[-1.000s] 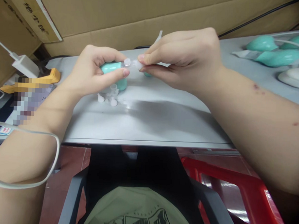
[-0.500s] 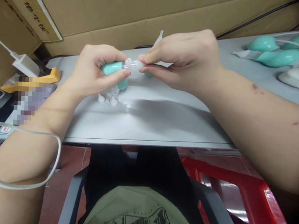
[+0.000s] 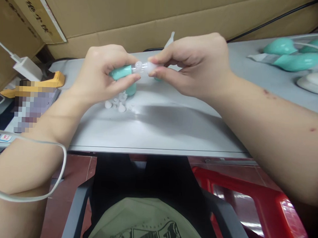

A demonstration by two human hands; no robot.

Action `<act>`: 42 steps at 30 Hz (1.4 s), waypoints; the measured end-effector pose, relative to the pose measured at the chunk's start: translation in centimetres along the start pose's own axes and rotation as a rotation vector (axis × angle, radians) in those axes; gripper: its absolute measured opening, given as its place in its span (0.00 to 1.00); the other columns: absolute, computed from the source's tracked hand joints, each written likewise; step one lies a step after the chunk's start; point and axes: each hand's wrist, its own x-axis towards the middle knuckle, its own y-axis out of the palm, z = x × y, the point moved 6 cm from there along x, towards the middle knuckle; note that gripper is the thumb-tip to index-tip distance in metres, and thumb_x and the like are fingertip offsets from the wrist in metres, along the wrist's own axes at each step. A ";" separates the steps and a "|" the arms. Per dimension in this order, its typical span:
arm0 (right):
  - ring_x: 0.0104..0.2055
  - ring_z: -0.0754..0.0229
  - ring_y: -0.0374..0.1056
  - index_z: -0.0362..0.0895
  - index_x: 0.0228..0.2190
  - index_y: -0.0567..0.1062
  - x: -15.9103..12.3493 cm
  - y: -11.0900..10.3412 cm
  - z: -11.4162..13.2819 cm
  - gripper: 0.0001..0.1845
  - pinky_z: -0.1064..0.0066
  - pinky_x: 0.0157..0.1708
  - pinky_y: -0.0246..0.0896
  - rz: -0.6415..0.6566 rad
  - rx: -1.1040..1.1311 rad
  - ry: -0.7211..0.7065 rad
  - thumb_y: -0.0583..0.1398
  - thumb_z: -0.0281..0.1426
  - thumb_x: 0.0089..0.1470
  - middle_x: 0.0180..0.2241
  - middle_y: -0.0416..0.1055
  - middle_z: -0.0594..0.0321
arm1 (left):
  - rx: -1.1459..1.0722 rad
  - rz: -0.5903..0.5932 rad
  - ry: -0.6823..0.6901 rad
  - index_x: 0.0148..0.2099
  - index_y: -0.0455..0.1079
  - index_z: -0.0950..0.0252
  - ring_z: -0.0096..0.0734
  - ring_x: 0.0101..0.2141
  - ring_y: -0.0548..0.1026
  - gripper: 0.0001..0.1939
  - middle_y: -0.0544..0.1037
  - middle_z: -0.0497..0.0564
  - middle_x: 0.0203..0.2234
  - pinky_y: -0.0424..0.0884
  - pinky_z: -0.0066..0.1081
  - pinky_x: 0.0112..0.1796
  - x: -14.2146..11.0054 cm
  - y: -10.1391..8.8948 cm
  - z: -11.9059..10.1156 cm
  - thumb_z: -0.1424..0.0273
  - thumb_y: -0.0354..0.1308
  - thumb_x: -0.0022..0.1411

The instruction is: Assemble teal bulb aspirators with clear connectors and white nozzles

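My left hand (image 3: 105, 72) is closed around a teal squeeze bulb (image 3: 122, 72) with a clear plastic neck pointing right. Between the thumb and fingers of my right hand (image 3: 189, 64) is a whitish translucent tip (image 3: 151, 67), which meets the end of that neck. Whether the two parts are fully joined cannot be made out. Below my left hand another teal piece (image 3: 131, 89) shows in part. Several small white translucent tips (image 3: 122, 107) lie on the table beside it. Behind my right hand a pale pointed nozzle (image 3: 169, 40) sticks up, with a bit of teal (image 3: 158, 79) underneath.
Several teal bulbs (image 3: 298, 62) and a white computer mouse (image 3: 313, 83) rest at the right of the grey table (image 3: 158, 136). A yellow object (image 3: 57, 79), a white charger (image 3: 30, 70) and cables are at the left. Cardboard (image 3: 142, 16) walls the back. A red stool (image 3: 240, 185) stands below.
Both hands stay joined at the bulb and tip, with my left hand shifted very slightly right. My right arm has moved a little to the left.
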 end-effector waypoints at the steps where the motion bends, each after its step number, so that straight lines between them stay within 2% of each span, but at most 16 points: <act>1: 0.42 0.50 0.88 0.57 0.44 0.92 0.0 0.1 0.2 0.17 0.53 0.48 0.87 -0.011 0.022 -0.011 0.74 0.55 0.78 0.41 0.93 0.69 | 0.026 -0.002 -0.008 0.54 0.94 0.54 0.47 0.32 0.84 0.17 0.89 0.53 0.35 0.82 0.50 0.36 0.1 -0.1 -0.2 0.51 0.67 0.84; 5: 0.40 0.52 0.86 0.55 0.43 0.91 -0.2 0.5 0.7 0.21 0.56 0.43 0.82 -0.039 0.087 -0.025 0.71 0.57 0.80 0.40 0.91 0.68 | 0.080 0.035 -0.109 0.53 0.93 0.48 0.54 0.37 0.90 0.16 0.91 0.53 0.38 0.86 0.55 0.40 0.1 -0.1 -0.3 0.51 0.65 0.87; 11: 0.41 0.50 0.84 0.57 0.42 0.92 -0.8 1.6 -0.5 0.11 0.53 0.48 0.84 -0.047 0.270 0.173 0.83 0.47 0.71 0.43 0.92 0.65 | 0.057 -0.024 -0.023 0.56 0.91 0.43 0.61 0.40 0.91 0.14 0.91 0.55 0.40 0.85 0.59 0.42 -0.5 0.1 -0.1 0.48 0.66 0.83; 17: 0.39 0.48 0.86 0.56 0.39 0.91 -0.4 2.0 0.3 0.04 0.52 0.43 0.83 -0.071 0.511 0.141 0.80 0.37 0.65 0.39 0.91 0.65 | 0.281 -0.031 -0.011 0.56 0.91 0.42 0.63 0.40 0.90 0.18 0.90 0.56 0.40 0.81 0.62 0.41 -0.8 0.0 -0.3 0.47 0.60 0.84; 21: 0.35 0.48 0.82 0.55 0.36 0.87 0.0 2.6 -0.1 0.13 0.49 0.40 0.84 -0.076 0.557 0.150 0.83 0.41 0.59 0.37 0.88 0.62 | 0.326 -0.037 -0.022 0.57 0.91 0.40 0.62 0.38 0.87 0.17 0.88 0.56 0.39 0.79 0.62 0.42 -0.9 0.2 -0.1 0.46 0.61 0.85; 24: 0.37 0.47 0.83 0.55 0.34 0.82 0.4 2.5 0.2 0.21 0.48 0.42 0.86 -0.102 0.544 0.214 0.85 0.47 0.60 0.38 0.88 0.62 | 0.213 -0.029 -0.042 0.60 0.92 0.43 0.65 0.43 0.89 0.19 0.91 0.57 0.44 0.80 0.63 0.46 -0.4 0.3 -0.1 0.47 0.61 0.87; 28: 0.49 0.41 0.89 0.57 0.45 0.84 1.2 2.1 2.4 0.22 0.46 0.48 0.90 -0.072 0.394 0.353 0.85 0.53 0.66 0.45 0.90 0.62 | -0.006 -0.196 0.071 0.60 0.92 0.46 0.60 0.39 0.89 0.15 0.94 0.53 0.43 0.84 0.60 0.42 0.9 -1.4 -2.2 0.49 0.67 0.87; 29: 0.52 0.40 0.89 0.58 0.48 0.85 1.4 2.1 3.1 0.22 0.45 0.49 0.90 -0.070 0.362 0.361 0.85 0.54 0.68 0.46 0.90 0.62 | -0.024 -0.159 0.031 0.61 0.91 0.43 0.60 0.41 0.90 0.11 0.95 0.51 0.45 0.86 0.61 0.44 1.2 -1.5 -2.3 0.52 0.70 0.87; 31: 0.55 0.39 0.90 0.60 0.53 0.86 1.8 2.3 4.3 0.23 0.45 0.51 0.90 -0.066 0.316 0.370 0.84 0.54 0.69 0.48 0.92 0.61 | -0.021 -0.098 -0.030 0.68 0.91 0.37 0.55 0.46 0.94 0.14 0.97 0.47 0.49 0.88 0.57 0.51 1.4 -1.6 -1.8 0.54 0.67 0.90; 32: 0.56 0.39 0.90 0.60 0.55 0.86 1.9 2.5 4.6 0.23 0.46 0.51 0.90 -0.062 0.299 0.375 0.83 0.55 0.70 0.49 0.92 0.61 | -0.019 -0.026 -0.045 0.77 0.87 0.35 0.54 0.56 0.95 0.19 0.97 0.47 0.59 0.89 0.56 0.59 1.3 -1.4 -1.1 0.51 0.67 0.92; 33: 0.56 0.39 0.90 0.60 0.56 0.86 2.0 2.6 4.8 0.23 0.46 0.52 0.90 -0.056 0.284 0.384 0.83 0.55 0.71 0.49 0.92 0.61 | -0.024 -0.058 0.011 0.83 0.84 0.37 0.52 0.61 0.95 0.25 0.95 0.48 0.65 0.88 0.53 0.63 1.1 -1.6 -0.6 0.47 0.66 0.93; 34: 0.56 0.39 0.90 0.60 0.56 0.86 2.0 2.7 4.7 0.23 0.46 0.52 0.89 -0.047 0.269 0.394 0.82 0.55 0.72 0.49 0.93 0.62 | -0.051 -0.135 0.176 0.87 0.80 0.43 0.51 0.58 0.95 0.35 0.95 0.49 0.66 0.90 0.49 0.61 0.5 -2.0 -0.4 0.37 0.64 0.91; 35: 0.57 0.39 0.90 0.60 0.56 0.86 2.0 2.6 4.4 0.22 0.47 0.53 0.89 -0.039 0.252 0.404 0.82 0.55 0.73 0.49 0.93 0.62 | -0.087 -0.143 0.253 0.90 0.76 0.48 0.49 0.57 0.94 0.43 0.94 0.49 0.68 0.89 0.47 0.62 0.0 -1.8 0.4 0.30 0.61 0.90; 37: 0.58 0.39 0.90 0.60 0.55 0.85 1.7 2.0 3.2 0.20 0.47 0.55 0.88 -0.030 0.203 0.423 0.81 0.53 0.74 0.49 0.93 0.62 | -0.101 -0.094 0.119 0.91 0.72 0.45 0.45 0.61 0.91 0.37 0.90 0.45 0.73 0.87 0.45 0.62 -0.9 -1.1 3.2 0.35 0.49 0.97; 39: 0.59 0.40 0.89 0.59 0.53 0.85 1.4 0.8 1.7 0.16 0.48 0.57 0.86 -0.043 0.129 0.426 0.80 0.50 0.75 0.49 0.94 0.63 | -0.105 -0.088 -0.029 0.90 0.72 0.45 0.45 0.62 0.88 0.37 0.89 0.44 0.73 0.85 0.47 0.62 -1.7 -0.6 5.3 0.35 0.45 0.98; 42: 0.55 0.45 0.89 0.57 0.46 0.85 1.3 -0.9 0.1 0.05 0.49 0.63 0.81 -0.116 0.010 0.315 0.75 0.36 0.77 0.50 0.95 0.66 | -0.105 -0.051 -0.156 0.84 0.80 0.47 0.48 0.59 0.87 0.37 0.92 0.46 0.68 0.85 0.53 0.61 -2.2 -0.4 6.5 0.32 0.53 0.94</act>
